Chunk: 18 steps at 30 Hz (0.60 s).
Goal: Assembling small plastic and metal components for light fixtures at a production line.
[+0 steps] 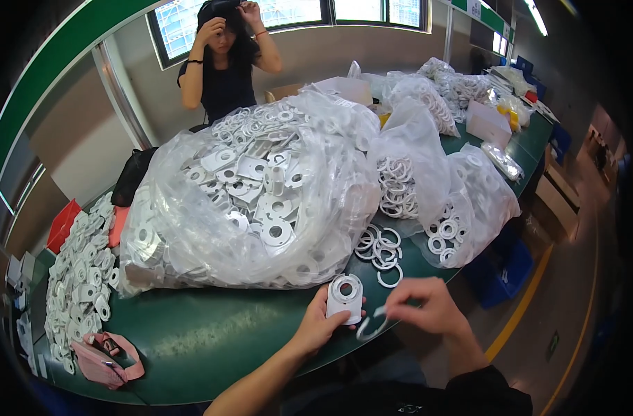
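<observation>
My left hand (pixel 315 327) is closed on a flat white plastic plate (pixel 343 310), its thumb across the lower end. A round opening with a raised rim sits at the plate's top. Just to the right, my right hand (pixel 427 306) pinches an open white C-shaped ring (pixel 371 328), slightly blurred by motion. That ring is close to the plate but apart from it. Beyond my hands, several loose white C-shaped rings (pixel 387 258) lie in a small heap on the green table (pixel 191 333).
A huge clear bag (pixel 316 222) of white plates fills the table's middle. Smaller bags of C-rings (pixel 398 187) and round rings (pixel 449 232) stand right. Finished-looking white parts (pixel 81 298) are heaped left, by a pink bag (pixel 108 360). A person (pixel 226 62) is across the table.
</observation>
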Each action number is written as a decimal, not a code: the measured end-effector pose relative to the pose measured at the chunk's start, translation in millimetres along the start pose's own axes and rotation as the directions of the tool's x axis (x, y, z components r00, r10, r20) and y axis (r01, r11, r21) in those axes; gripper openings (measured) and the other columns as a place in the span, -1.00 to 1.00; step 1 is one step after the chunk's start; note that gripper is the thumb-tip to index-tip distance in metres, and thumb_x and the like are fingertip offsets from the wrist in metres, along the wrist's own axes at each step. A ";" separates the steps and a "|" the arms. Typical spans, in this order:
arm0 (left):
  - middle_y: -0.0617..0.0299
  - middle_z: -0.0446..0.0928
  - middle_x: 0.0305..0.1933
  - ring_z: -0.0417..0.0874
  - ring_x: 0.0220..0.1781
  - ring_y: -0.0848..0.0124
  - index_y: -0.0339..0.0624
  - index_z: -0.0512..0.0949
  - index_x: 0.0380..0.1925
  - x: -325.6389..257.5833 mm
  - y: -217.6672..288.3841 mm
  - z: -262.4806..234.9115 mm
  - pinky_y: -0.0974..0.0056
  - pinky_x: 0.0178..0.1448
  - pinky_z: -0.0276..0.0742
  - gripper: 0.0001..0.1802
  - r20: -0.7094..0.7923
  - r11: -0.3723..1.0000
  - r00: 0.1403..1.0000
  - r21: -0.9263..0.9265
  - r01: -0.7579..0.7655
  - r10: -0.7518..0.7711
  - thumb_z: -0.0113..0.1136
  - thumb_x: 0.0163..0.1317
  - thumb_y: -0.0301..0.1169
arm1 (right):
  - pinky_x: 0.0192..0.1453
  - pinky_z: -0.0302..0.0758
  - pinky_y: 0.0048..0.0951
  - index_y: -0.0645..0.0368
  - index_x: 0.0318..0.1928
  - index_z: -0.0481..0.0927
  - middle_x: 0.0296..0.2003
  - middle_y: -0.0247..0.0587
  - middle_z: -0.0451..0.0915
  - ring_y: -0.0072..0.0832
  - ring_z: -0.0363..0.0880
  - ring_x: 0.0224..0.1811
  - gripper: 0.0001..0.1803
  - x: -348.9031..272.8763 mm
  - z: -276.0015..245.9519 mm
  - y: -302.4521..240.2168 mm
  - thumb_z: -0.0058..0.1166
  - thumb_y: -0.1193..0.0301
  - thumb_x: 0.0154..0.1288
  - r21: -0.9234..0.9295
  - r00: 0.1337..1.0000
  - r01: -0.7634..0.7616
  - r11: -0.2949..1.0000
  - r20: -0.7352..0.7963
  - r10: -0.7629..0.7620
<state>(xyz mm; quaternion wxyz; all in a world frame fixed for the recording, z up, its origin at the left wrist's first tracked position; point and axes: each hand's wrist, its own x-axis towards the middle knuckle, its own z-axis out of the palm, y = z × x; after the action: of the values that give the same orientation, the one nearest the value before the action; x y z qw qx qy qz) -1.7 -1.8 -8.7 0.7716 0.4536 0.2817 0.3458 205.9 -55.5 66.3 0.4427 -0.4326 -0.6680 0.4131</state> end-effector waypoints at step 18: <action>0.04 0.41 0.03 0.59 -0.04 0.23 -0.23 0.11 0.16 -0.6 4.7 9.8 0.28 -0.09 0.58 -0.52 0.061 0.999 0.998 -0.044 -0.011 0.014 -0.02 0.27 -0.52 | -0.38 0.45 -0.68 0.31 -0.33 0.55 -0.46 -0.34 0.58 -0.70 0.52 -0.47 -0.87 18.4 45.2 67.7 0.13 0.46 0.21 0.376 0.908 -0.158 0.913 -0.309 0.284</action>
<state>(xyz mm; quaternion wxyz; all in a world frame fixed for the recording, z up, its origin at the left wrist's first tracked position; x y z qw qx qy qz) 4.0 -5.6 -0.2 0.7873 0.4488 0.2476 0.3426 173.1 -26.5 -4.7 0.5743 -0.4907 -0.4400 0.4855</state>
